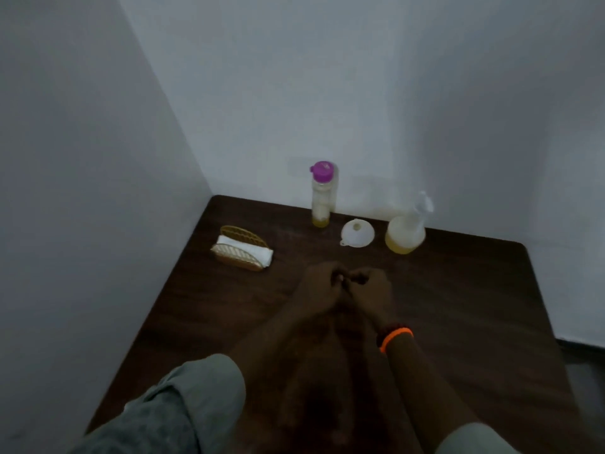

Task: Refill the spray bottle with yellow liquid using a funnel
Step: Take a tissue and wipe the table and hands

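Starting means freeing both hands: the left hand (319,285) and right hand (368,286) meet over the middle of the table (474,306), fingers curled; whether they hold anything cannot be told. Along the far edge stand the purple-capped bottle (321,194), funnel (353,237) and spray bottle (406,229). Likely first, unscrew the sprayer head, then seat the funnel upright in the neck.

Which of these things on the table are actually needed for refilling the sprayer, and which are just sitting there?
For the job:
- spray bottle, some yellow liquid at its bottom
- white funnel, lying on the table
- tall bottle with purple cap, a little yellow liquid inside

Just there:
- napkin holder with white napkins
- orange wristband
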